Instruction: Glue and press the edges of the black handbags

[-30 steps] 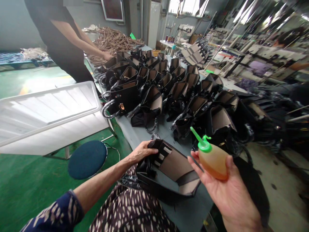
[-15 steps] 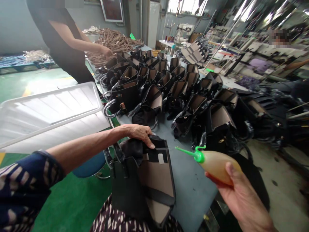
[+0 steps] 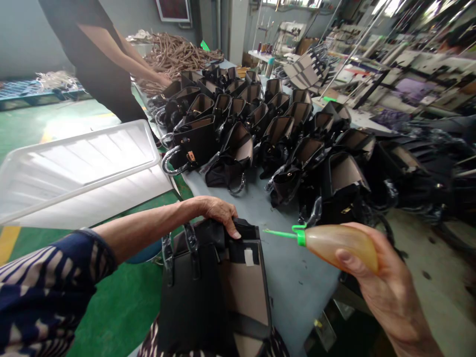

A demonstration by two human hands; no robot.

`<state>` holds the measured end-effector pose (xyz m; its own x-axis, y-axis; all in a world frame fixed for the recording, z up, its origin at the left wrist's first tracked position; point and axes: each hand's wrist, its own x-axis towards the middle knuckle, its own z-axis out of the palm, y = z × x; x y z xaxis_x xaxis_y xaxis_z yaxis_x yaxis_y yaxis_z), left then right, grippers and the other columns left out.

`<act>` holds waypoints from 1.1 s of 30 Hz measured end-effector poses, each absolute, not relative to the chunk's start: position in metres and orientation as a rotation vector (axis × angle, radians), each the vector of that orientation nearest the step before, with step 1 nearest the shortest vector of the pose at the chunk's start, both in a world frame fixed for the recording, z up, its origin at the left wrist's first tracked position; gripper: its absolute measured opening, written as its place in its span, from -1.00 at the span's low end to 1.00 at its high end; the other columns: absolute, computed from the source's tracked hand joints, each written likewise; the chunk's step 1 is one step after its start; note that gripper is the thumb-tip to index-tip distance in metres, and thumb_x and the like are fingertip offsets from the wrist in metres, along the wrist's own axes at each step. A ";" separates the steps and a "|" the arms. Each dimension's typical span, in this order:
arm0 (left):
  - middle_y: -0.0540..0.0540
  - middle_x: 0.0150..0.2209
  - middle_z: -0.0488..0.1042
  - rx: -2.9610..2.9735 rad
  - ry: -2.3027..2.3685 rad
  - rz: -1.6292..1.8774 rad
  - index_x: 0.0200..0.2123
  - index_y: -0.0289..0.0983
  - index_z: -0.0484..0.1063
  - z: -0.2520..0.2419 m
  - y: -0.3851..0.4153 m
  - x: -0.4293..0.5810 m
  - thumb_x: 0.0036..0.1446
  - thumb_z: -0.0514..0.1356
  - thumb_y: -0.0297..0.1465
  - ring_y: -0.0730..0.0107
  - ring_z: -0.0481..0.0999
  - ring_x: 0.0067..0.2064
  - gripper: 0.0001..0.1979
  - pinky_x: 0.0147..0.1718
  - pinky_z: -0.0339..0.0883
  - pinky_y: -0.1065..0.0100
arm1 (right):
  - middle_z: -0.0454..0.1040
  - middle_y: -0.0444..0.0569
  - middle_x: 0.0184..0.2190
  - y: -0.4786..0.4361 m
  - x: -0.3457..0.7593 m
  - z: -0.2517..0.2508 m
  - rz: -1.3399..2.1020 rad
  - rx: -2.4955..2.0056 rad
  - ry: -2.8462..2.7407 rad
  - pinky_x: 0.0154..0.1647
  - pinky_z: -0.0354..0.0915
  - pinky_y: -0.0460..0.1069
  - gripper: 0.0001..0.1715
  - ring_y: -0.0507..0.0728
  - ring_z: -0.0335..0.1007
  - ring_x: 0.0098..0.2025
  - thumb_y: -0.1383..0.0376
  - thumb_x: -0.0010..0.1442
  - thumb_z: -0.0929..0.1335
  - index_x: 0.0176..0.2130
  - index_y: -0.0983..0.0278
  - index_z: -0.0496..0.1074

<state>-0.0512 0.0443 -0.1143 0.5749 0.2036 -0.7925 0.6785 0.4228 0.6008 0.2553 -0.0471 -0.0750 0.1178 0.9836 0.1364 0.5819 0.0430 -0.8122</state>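
A black handbag (image 3: pixel 208 292) with a tan lining stands open on my lap at the table's near edge. My left hand (image 3: pixel 219 212) is closed over its top rim, fingers curled onto the black flap. My right hand (image 3: pixel 375 277) grips a squeeze bottle (image 3: pixel 334 244) of amber liquid with a green cap. The bottle lies nearly level, and its thin green nozzle points left toward the bag's opening, a short way from it.
Several open black handbags (image 3: pixel 260 129) crowd the grey table (image 3: pixel 297 282) beyond. A white plastic tray (image 3: pixel 78 163) stands to the left over green floor. Another person in black (image 3: pixel 107 54) works at the far end beside a heap of brown straps (image 3: pixel 174 52).
My left hand has pulled the bag upright and toward me. The bottle has tipped from upright to nearly level, nozzle swinging left toward the bag.
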 end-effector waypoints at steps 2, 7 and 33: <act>0.00 -0.57 0.53 1.114 0.969 -0.360 -0.47 -0.29 0.52 -0.114 0.044 -0.051 -0.35 0.40 -0.25 0.40 0.46 -0.55 -0.69 -0.52 0.40 0.40 | 0.44 -0.08 -0.28 -0.047 0.252 -0.072 0.684 -1.659 -1.577 -0.37 0.40 -0.03 -0.47 0.14 0.40 -0.34 -0.02 -0.02 0.39 -0.09 0.15 0.36; 0.00 -0.57 0.52 1.122 0.972 -0.388 -0.47 -0.30 0.50 -0.116 0.043 -0.051 -0.36 0.40 -0.23 0.40 0.46 -0.55 -0.66 -0.54 0.39 0.40 | 0.45 -0.05 -0.31 -0.043 0.242 -0.064 0.736 -1.681 -1.618 -0.39 0.41 -0.01 -0.44 0.17 0.40 -0.36 -0.06 -0.04 0.39 -0.11 0.18 0.35; -0.03 -0.59 0.52 1.098 0.940 -0.391 -0.49 -0.31 0.51 -0.118 0.040 -0.050 -0.33 0.39 -0.28 0.38 0.46 -0.56 -0.72 -0.54 0.40 0.38 | 0.42 -0.10 -0.27 -0.037 0.234 -0.071 0.739 -1.601 -1.734 -0.34 0.39 -0.06 -0.52 0.12 0.38 -0.31 -0.03 0.01 0.38 -0.12 0.14 0.32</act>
<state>-0.0504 0.0405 -0.1184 0.5714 0.1659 -0.8037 0.6872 0.4386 0.5791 0.2340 -0.0374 -0.0707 -0.0368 0.9953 0.0891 0.6248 0.0925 -0.7753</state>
